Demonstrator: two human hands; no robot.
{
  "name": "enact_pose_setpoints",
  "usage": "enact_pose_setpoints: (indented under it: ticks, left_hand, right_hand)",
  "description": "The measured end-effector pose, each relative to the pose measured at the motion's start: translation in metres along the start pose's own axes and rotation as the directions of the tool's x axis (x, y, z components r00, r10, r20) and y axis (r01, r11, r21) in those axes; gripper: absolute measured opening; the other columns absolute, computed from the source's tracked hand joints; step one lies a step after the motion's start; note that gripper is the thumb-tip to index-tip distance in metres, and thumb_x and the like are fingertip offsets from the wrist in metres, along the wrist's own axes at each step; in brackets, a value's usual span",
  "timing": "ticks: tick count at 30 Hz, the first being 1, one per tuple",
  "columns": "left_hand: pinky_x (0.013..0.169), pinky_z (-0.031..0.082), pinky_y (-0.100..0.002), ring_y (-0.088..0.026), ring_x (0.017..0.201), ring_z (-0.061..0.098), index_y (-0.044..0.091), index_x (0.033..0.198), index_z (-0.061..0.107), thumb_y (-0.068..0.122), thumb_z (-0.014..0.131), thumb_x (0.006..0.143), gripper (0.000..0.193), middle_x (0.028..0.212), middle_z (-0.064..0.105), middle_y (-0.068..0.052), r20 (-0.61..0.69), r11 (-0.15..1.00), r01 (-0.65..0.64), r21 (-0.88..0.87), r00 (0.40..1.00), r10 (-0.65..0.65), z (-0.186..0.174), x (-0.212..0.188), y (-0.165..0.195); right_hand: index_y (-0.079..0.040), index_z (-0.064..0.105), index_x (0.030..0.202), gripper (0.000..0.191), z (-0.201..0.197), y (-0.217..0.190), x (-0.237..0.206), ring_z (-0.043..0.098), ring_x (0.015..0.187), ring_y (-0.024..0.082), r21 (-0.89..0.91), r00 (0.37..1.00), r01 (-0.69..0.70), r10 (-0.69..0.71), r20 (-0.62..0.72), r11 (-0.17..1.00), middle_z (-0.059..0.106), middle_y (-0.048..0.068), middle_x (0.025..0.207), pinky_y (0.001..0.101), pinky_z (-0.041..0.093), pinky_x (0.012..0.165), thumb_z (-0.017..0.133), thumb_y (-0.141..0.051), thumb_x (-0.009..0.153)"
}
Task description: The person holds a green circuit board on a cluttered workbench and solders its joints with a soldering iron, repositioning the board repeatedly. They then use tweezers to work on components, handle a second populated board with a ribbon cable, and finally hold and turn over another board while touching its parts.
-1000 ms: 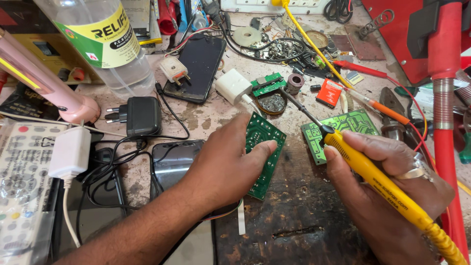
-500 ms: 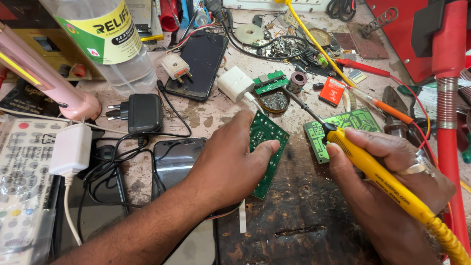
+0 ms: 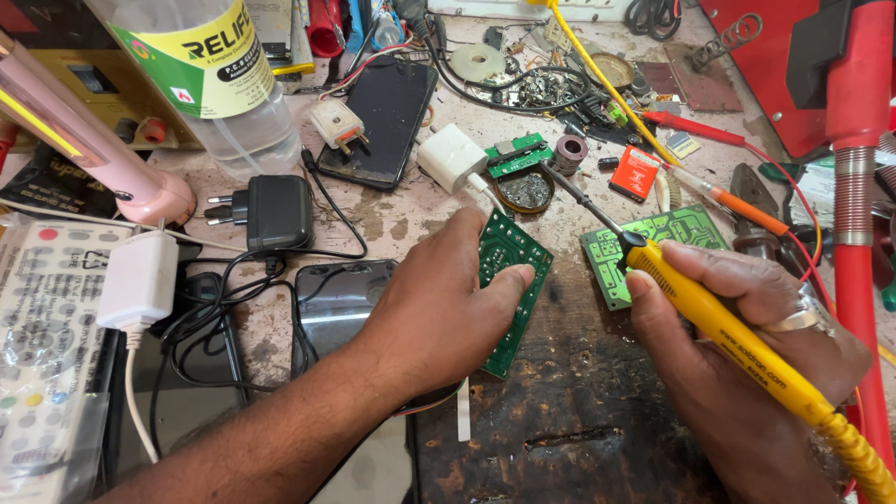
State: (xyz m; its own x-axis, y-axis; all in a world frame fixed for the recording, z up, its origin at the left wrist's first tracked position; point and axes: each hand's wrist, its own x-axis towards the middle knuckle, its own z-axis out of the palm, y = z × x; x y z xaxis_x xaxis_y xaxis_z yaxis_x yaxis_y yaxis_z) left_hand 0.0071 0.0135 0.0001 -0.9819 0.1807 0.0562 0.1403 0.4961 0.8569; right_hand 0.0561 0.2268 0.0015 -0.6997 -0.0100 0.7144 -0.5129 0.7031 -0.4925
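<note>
My left hand [image 3: 439,308] pins green circuit board [image 3: 509,285] tilted on bench [image 3: 579,420]. My right hand [image 3: 747,345] grips yellow soldering iron [image 3: 723,322], tip over round flux tin [image 3: 525,191]. Second green board [image 3: 653,247] beside it.

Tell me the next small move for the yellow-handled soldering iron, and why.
Probably swing the tip back to the dark green circuit board. The right hand holds the yellow-handled soldering iron with its tip up by the small round tin, off the board, while the left hand holds that board tilted on the bench.
</note>
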Motion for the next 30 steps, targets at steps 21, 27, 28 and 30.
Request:
enact_pose_setpoints:
  ticks: [21,27,28,30]
  left_hand:
    - [0.070,0.054,-0.041,-0.025,0.079,0.073,0.007,0.101,0.072,0.033,0.075,0.074,0.037,0.085,0.074,-0.011,0.082,0.999,-0.035,-0.011,0.996,0.036,-0.014,-0.001,0.009]
    - [0.070,0.056,-0.038,-0.022,0.075,0.076,0.012,0.096,0.077,0.030,0.076,0.074,0.029,0.082,0.078,-0.007,0.158,0.997,-0.083,-0.005,0.984,0.083,-0.019,0.000,0.014]
    - [0.070,0.056,-0.038,-0.021,0.075,0.076,0.013,0.098,0.077,0.030,0.076,0.074,0.030,0.083,0.079,-0.006,0.167,0.997,-0.080,-0.009,0.983,0.081,-0.020,-0.001,0.014]
    - [0.071,0.057,-0.037,-0.020,0.076,0.078,0.013,0.100,0.077,0.029,0.075,0.074,0.031,0.084,0.080,-0.006,0.181,0.997,-0.073,-0.012,0.981,0.074,-0.022,-0.002,0.016]
  right_hand:
    - [0.002,0.058,0.124,0.023,-0.037,0.026,-0.025,0.072,0.099,0.015,0.175,0.929,-0.303,0.331,-0.165,0.937,0.070,0.012,0.111,0.0294,0.059,0.095,0.070,-0.011,0.109]
    - [0.002,0.058,0.124,0.023,-0.056,0.072,-0.058,0.072,0.100,0.015,0.326,0.914,-0.256,0.338,-0.225,0.910,0.070,0.012,0.111,0.0292,0.059,0.095,0.070,-0.011,0.109]
    - [0.002,0.058,0.124,0.023,-0.057,0.078,-0.063,0.072,0.100,0.015,0.335,0.915,-0.249,0.334,-0.226,0.909,0.070,0.012,0.111,0.0292,0.059,0.095,0.070,-0.011,0.109]
    - [0.002,0.058,0.124,0.023,-0.058,0.088,-0.070,0.072,0.100,0.015,0.347,0.916,-0.242,0.331,-0.226,0.906,0.070,0.012,0.111,0.0292,0.059,0.095,0.070,-0.011,0.109]
